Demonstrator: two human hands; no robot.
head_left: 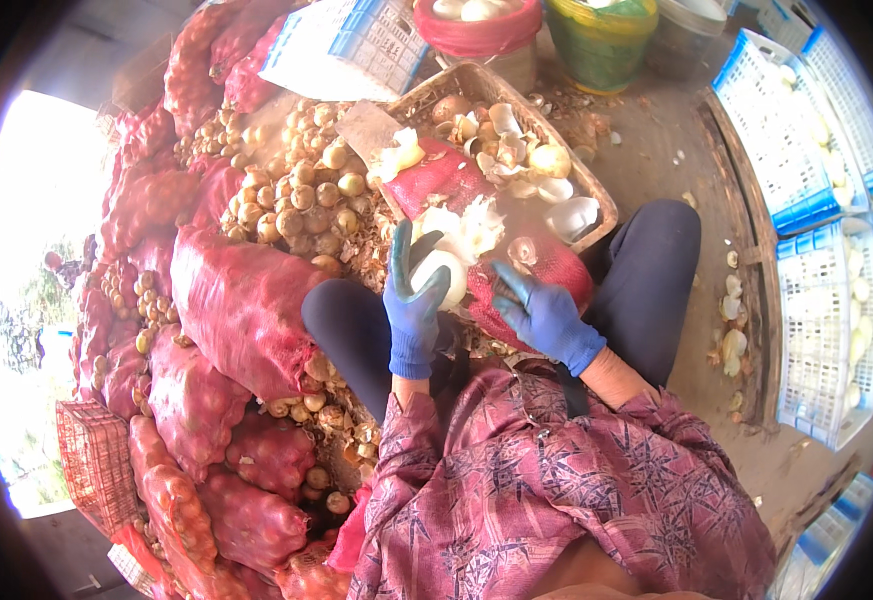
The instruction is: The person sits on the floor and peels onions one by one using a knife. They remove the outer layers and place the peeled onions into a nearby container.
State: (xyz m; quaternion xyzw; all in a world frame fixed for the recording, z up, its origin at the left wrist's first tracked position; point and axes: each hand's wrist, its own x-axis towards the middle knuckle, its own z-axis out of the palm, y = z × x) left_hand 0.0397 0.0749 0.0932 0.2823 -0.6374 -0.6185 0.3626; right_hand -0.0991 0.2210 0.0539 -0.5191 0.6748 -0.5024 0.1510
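My left hand (414,307), in a blue knit glove with a darker coated front, holds a peeled white onion (440,274) between thumb and fingers. Right beside that onion lie pale peeled layers (474,225). My right hand (545,311), gloved the same way, is just right of the onion, above a red mesh sack (571,274). Its fingers point left, and its palm is hidden, so whether it grips something small cannot be made out. Beyond the hands, a plastic crate (594,180) holds onion skins, an unpeeled onion (451,109) and more red mesh (436,176).
Loose unpeeled onions (301,199) and full red mesh sacks (241,307) are heaped at my left. White-and-blue crates (826,322) with peeled onions stand along the right. At the back are a pink-lined bucket (477,34) and a green-and-yellow one (601,45).
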